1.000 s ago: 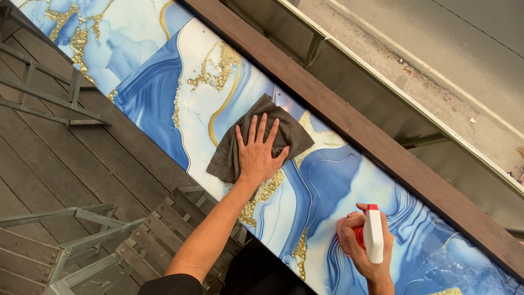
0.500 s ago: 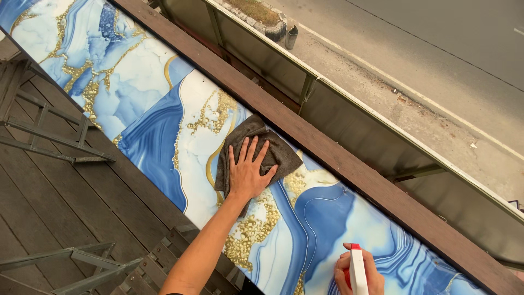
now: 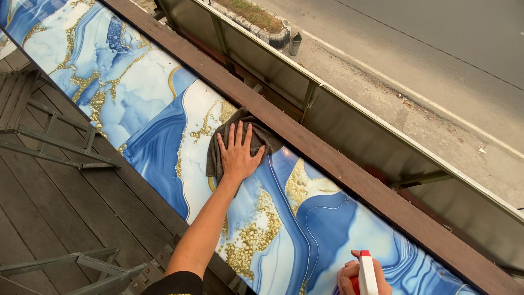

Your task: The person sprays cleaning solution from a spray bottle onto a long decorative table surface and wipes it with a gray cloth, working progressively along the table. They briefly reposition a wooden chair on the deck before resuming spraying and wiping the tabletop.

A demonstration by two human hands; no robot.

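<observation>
The left hand [image 3: 238,155] lies flat, 5 fingers spread, palm pressing a grey-brown cloth [image 3: 256,143] onto a glossy blue, white and gold marbled counter [image 3: 158,147]; the fingers point up toward the dark wooden rail [image 3: 338,164] just beyond the cloth; the counter's long axis runs from upper left to lower right; at the bottom edge, the right hand [image 3: 349,277] grips a white spray bottle [image 3: 367,276], standing upright with a red top.
</observation>
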